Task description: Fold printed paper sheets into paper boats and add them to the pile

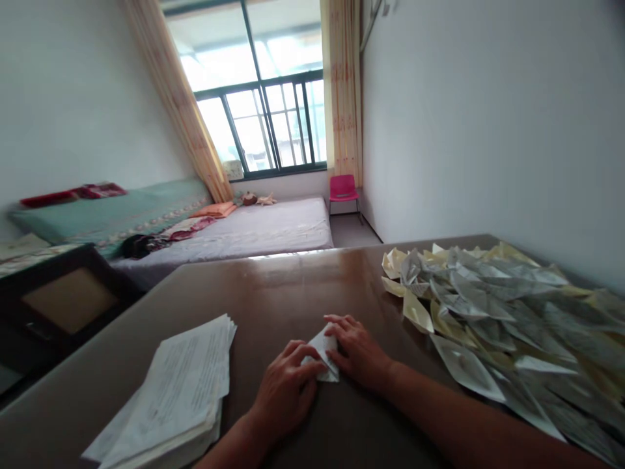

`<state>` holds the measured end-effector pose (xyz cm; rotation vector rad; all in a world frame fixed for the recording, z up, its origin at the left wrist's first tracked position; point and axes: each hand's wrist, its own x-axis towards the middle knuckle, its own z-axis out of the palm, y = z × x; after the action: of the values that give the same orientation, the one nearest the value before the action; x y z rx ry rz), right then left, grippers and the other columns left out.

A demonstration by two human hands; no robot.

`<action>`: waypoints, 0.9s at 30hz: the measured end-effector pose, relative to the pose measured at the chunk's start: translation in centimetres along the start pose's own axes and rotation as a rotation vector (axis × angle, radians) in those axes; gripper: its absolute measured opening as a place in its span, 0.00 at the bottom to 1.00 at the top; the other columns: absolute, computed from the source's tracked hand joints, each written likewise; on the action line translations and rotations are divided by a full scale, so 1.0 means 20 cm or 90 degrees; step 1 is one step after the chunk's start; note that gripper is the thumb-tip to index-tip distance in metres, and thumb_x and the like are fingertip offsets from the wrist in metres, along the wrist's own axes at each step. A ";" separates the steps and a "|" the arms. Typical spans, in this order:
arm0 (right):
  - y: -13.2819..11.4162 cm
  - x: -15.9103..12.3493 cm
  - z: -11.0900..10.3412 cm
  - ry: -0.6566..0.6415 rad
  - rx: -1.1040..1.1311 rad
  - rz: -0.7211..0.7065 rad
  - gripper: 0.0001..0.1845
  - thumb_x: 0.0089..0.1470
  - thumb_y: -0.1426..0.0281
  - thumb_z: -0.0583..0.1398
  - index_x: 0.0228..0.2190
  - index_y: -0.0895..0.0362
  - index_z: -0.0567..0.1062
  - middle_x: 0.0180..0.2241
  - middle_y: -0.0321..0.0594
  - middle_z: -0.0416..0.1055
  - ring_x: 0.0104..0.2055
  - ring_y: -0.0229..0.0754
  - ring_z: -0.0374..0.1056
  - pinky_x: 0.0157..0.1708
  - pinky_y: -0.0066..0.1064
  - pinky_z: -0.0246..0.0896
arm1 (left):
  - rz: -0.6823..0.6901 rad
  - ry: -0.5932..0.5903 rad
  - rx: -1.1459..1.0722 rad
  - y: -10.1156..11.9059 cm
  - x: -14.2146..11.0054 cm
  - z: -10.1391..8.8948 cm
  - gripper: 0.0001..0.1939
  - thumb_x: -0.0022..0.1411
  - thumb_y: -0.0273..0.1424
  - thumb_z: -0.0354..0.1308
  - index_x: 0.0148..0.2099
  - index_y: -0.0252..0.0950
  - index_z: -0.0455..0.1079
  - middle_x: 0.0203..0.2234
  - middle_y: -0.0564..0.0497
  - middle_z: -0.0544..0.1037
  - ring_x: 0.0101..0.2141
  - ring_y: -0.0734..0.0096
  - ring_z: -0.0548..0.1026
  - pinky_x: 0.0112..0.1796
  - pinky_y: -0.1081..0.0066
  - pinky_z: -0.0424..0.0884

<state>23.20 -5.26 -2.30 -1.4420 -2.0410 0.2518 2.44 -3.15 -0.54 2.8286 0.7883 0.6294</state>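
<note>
A small white folded sheet of paper (321, 342) with a pointed top lies on the brown table (288, 293) between my hands. My left hand (289, 379) has its fingers curled onto the paper's left side and lower part. From the right, my right hand (357, 350) grips the paper's upper right edge, thumb and fingers bent over it. Part of the paper is hidden under the fingers. Left of my hands is a thick stack of printed sheets (183, 374). A large heap of folded paper boats (469, 306), white and yellowish, covers the table's right side.
Beyond the table's far edge stands a bed (278, 225) with folded cloth on it. A pink chair (343, 187) is by the window (258, 124). To the left is a dark cabinet (68, 299); a white wall (488, 130) runs along the right.
</note>
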 end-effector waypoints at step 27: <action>0.03 -0.17 0.09 -0.008 0.437 0.022 0.42 0.50 0.69 0.60 0.63 0.45 0.50 0.54 0.44 0.63 0.24 0.29 0.60 0.26 0.27 0.59 | -0.223 0.020 -0.390 0.01 0.02 0.12 0.28 0.50 0.35 0.63 0.54 0.36 0.70 0.22 0.57 0.71 0.24 0.76 0.66 0.26 0.76 0.62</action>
<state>23.37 -7.73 -5.36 -1.0351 -1.6862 0.8782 3.84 -3.20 -2.43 2.0771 0.8831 0.7081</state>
